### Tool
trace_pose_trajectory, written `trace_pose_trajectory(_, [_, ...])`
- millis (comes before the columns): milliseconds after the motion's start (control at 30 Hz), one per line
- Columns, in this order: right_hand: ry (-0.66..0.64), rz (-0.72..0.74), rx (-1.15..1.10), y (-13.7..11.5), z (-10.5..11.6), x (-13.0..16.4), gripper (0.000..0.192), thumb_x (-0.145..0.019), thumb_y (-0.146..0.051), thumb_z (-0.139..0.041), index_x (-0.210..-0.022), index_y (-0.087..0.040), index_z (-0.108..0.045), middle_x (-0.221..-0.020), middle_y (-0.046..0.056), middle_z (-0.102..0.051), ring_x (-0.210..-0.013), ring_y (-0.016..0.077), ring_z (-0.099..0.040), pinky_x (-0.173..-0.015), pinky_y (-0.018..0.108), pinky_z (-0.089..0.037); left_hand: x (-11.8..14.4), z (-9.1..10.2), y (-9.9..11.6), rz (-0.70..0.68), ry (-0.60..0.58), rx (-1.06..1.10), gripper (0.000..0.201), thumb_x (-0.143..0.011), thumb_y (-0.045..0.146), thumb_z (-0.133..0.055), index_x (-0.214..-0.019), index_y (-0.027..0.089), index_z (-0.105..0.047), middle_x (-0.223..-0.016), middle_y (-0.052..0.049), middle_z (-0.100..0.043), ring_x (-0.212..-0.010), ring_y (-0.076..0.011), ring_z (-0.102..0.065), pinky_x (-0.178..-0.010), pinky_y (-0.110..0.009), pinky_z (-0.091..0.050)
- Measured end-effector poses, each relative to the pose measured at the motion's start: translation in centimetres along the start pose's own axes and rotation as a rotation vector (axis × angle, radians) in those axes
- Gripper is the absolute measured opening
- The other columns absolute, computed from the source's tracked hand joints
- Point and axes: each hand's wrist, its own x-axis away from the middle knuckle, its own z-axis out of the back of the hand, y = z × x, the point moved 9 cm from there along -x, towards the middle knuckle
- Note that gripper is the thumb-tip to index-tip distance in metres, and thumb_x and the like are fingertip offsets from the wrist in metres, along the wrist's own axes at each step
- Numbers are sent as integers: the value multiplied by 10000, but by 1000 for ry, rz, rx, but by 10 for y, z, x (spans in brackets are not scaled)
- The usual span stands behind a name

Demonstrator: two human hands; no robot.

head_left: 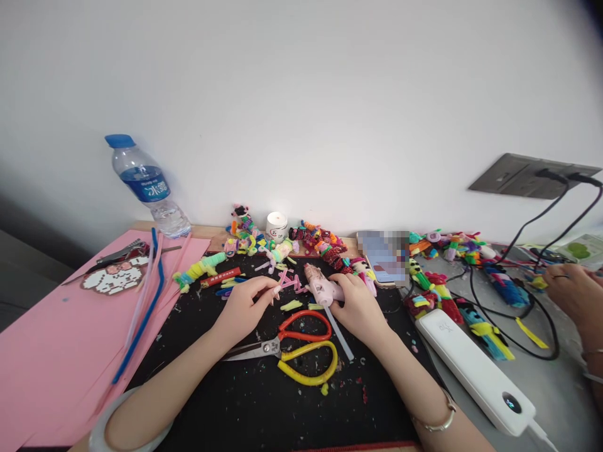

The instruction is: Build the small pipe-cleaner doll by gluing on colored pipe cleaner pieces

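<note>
My right hand grips a small pink glue gun, its nozzle pointing left over a black mat. My left hand pinches a pink pipe-cleaner piece just in front of the nozzle. A clear glue stick sticks out from the back of the gun. Scissors with a red and a yellow handle lie on the mat between my wrists.
Pink paper sheets with pipe cleaners lie left, a water bottle behind. Colourful pipe-cleaner figures, a small white jar and a phone line the wall. A white power bank and cables lie right, by another person's hand.
</note>
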Motion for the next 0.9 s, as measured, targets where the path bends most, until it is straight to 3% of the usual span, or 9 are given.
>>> trace_pose_trajectory(200, [107, -55, -175, 9, 1, 0, 204, -784, -220, -595, -985, -201, -628, -909, 62, -669, -801, 224, -626, -692, 328, -478, 0, 1, -5, 7, 21, -1, 209, -904, 294, -472, -831, 186, -636, -711, 2, -643, -629, -146, -601, -614, -240, -459])
trace_pose_trajectory(333, [164, 7, -327, 1, 5, 1, 112, -815, -248, -609, -912, -212, -651, -834, 40, -669, -728, 186, -628, -653, 295, -480, -1, 2, -7, 15, 38, 3, 204, -897, 300, -483, -834, 187, -640, -708, 2, -650, -620, -148, -608, -607, -243, -465])
trace_pose_trajectory(467, [96, 78, -438, -14, 8, 2, 75, -830, -259, -622, -860, -197, -650, -757, 23, -650, -656, 153, -615, -600, 261, -474, 0, 1, -7, 13, 35, -24, 214, -904, 290, -475, -831, 181, -644, -699, 2, -648, -615, -145, -606, -602, -239, -455])
trace_pose_trajectory(633, [-15, 151, -471, -25, 3, 5, 88, -832, -229, -613, -907, -194, -642, -820, 26, -682, -709, 154, -628, -639, 252, -475, 0, 1, -5, -8, 40, -47, 215, -909, 272, -469, -836, 180, -649, -695, 4, -651, -614, -142, -606, -597, -231, -448])
trace_pose_trajectory(900, [-45, 156, -437, -25, -2, 6, 90, -820, -216, -609, -897, -183, -643, -822, 39, -691, -726, 169, -638, -641, 259, -482, 0, 2, -3, -29, 57, -58, 209, -904, 272, -476, -853, 186, -659, -715, -1, -668, -619, -145, -612, -612, -237, -460])
